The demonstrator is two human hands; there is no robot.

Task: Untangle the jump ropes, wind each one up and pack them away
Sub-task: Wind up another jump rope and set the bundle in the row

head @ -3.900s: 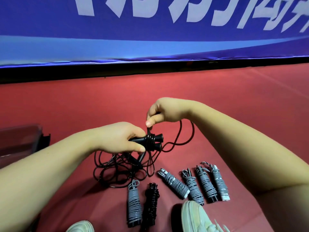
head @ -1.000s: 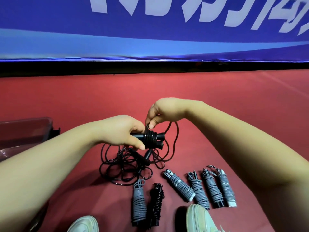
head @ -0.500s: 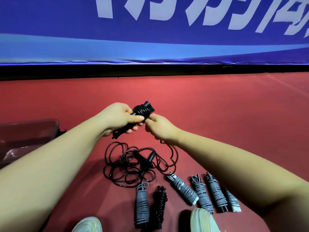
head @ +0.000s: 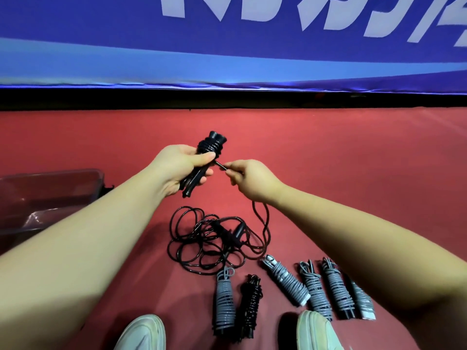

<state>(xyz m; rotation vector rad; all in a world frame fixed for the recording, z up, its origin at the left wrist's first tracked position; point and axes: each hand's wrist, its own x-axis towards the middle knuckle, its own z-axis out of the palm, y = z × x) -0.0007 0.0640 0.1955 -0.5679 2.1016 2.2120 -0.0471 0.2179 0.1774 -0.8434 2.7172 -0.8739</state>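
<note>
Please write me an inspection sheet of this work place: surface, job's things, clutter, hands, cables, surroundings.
Surface: red floor, no damage seen.
Job's things: half-wound black rope in hand; black tangle on the floor; five grey wound ropes and one black wound rope in a row near the shoes; clear box at left.
Clutter: nothing seen.
Hands: left hand grips the rope's handles; right hand pinches its cord beside them.
Cables: nothing seen besides rope cords.
Surroundings: blue banner with white lettering behind.
</note>
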